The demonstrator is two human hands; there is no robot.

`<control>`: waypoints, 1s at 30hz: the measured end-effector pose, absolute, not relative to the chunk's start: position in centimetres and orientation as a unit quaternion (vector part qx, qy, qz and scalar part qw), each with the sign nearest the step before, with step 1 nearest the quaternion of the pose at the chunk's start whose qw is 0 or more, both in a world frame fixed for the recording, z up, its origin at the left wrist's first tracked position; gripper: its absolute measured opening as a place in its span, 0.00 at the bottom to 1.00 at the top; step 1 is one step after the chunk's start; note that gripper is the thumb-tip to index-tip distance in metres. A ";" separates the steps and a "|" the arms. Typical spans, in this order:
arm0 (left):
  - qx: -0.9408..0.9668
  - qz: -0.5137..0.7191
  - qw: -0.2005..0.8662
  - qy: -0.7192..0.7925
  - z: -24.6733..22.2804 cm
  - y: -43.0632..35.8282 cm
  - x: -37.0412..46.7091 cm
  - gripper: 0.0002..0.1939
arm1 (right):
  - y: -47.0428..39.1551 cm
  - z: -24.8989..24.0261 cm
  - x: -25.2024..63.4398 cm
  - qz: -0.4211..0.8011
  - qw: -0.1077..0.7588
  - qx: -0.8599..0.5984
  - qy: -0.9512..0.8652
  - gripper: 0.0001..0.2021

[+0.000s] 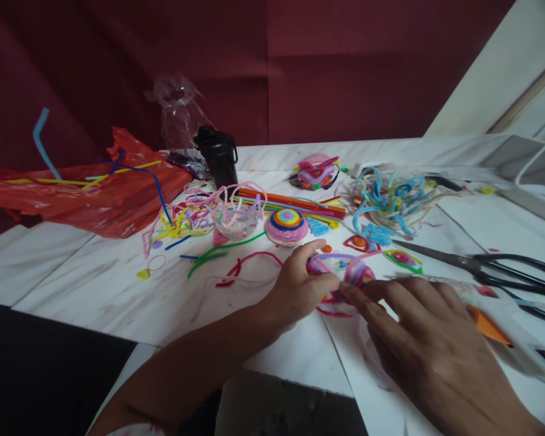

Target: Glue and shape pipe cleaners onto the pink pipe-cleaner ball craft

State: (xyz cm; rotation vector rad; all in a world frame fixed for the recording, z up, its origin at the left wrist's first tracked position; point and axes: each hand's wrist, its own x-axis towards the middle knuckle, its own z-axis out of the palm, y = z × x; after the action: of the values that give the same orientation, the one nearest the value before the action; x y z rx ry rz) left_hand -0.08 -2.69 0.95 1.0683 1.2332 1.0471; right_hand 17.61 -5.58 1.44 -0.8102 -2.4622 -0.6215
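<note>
My left hand (302,284) is closed on the left side of a colourful pipe-cleaner craft piece (361,274) with pink, purple and orange coils. My right hand (418,330) reaches in from the right, fingers bent, its index fingertip pressing the piece close to my left thumb. My right thumb and part of the piece are hidden. A clear plastic part (372,354) shows under my right hand. Beyond the piece sits a dome (287,227) wound in rings of coloured pipe cleaner. Small eye-shaped coil pieces (403,260) lie between it and the scissors.
Large black-handled scissors (476,264) and a glue gun (504,330) with an orange trigger lie at right. Blue pipe cleaners (390,197) heap behind. Loose pipe cleaners (295,203), a clear bowl (238,221), a black bottle (218,156) and a red plastic bag (91,203) stand farther left.
</note>
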 end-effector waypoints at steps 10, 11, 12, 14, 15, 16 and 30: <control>0.453 0.449 0.565 0.524 0.8 -2.7 -0.2 0.37 | -5.4 1.4 17.4 -0.226 0.233 -0.301 -0.897 0.16; 0.455 0.449 0.563 0.524 0.8 -2.7 -0.2 0.37 | -5.4 1.5 17.4 -0.225 0.230 -0.299 -0.898 0.16; 0.459 0.448 0.562 0.523 0.8 -2.7 -0.2 0.37 | -5.4 1.6 17.4 -0.224 0.228 -0.297 -0.900 0.17; 0.465 0.446 0.558 0.522 0.7 -2.7 -0.2 0.37 | -5.4 1.8 17.3 -0.220 0.238 -0.295 -0.899 0.16; 0.468 0.448 0.555 0.523 0.7 -2.7 -0.2 0.37 | -5.5 1.9 17.4 -0.213 0.242 -0.295 -0.899 0.16; 0.469 0.449 0.552 0.523 0.7 -2.7 -0.1 0.37 | -5.6 2.0 17.4 -0.203 0.249 -0.295 -0.900 0.16; 0.449 0.447 0.579 0.514 0.8 -2.7 0.0 0.38 | -2.9 2.1 17.3 0.102 0.387 -0.427 -0.811 0.04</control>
State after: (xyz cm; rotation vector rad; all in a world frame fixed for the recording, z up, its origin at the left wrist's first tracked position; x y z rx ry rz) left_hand 0.01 -2.70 0.78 1.0490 1.2022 1.0446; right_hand 17.27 -2.95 2.09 -1.0855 -2.0631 0.2606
